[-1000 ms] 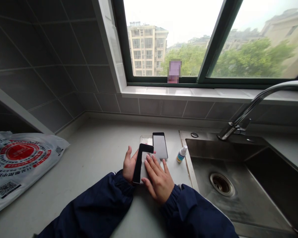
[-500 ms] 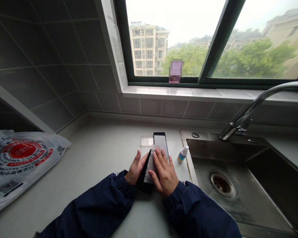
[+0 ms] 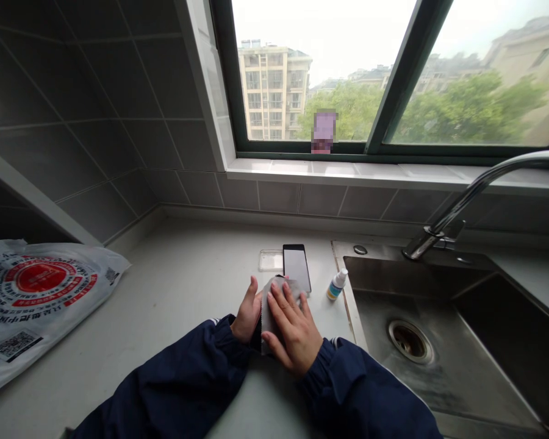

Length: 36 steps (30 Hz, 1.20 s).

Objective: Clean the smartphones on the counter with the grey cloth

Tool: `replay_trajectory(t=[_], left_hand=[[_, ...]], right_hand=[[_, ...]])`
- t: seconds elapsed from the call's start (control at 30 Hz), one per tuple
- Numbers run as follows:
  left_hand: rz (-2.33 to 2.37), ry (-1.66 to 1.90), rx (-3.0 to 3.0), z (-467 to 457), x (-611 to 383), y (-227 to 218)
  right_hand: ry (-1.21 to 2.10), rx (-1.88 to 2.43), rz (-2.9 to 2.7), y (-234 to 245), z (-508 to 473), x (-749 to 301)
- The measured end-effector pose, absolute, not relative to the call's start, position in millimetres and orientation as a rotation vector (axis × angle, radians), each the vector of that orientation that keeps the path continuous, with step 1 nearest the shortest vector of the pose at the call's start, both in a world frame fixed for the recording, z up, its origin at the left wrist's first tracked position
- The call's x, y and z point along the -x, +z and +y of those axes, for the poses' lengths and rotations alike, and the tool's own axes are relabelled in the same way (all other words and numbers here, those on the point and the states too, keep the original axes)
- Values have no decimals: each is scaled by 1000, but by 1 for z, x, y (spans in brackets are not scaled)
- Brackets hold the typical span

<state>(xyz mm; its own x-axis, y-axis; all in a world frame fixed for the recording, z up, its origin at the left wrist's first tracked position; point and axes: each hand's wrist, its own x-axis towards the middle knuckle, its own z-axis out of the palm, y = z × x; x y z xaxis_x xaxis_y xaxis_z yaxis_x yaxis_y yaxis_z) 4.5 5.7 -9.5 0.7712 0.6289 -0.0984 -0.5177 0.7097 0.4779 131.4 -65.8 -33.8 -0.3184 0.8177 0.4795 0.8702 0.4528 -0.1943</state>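
Note:
My left hand [image 3: 247, 314] grips a dark phone [image 3: 257, 334] from its left side, just above the counter. The phone is almost wholly hidden. A grey cloth [image 3: 269, 300] lies over its face. My right hand [image 3: 291, 326] presses the cloth down onto the phone with its fingers stretched over it. Both sleeves are dark blue. A second black phone [image 3: 296, 267] lies flat on the counter just beyond my hands, with a clear phone case [image 3: 270, 260] to its left.
A small white spray bottle [image 3: 335, 285] stands by the rim of the steel sink [image 3: 443, 366]. The faucet [image 3: 466, 195] arches over the sink at the right. A printed plastic bag [image 3: 32, 299] lies on the left of the counter [image 3: 183, 286]. Tiled walls and a window close off the back.
The phone in my left hand has tipped from edge-up to flatter. The grey cloth now covers it, and my right hand has slid over it, first away from me and then back.

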Motion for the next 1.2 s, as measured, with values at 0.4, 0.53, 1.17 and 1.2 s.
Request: replay_trajectory(t=[0.4, 0.53, 1.17, 1.2], left_hand=[[240, 650, -391, 7, -2, -9], [233, 601, -470, 6, -2, -15], [247, 605, -506, 6, 3, 1], [248, 608, -485, 8, 4, 2]], right_hand=[[-159, 1337, -2238, -25, -70, -127], [-167, 1415, -2166, -24, -68, -130], [-68, 1390, -1703, -27, -59, -143], [-56, 1382, -1687, -27, -59, -143]])
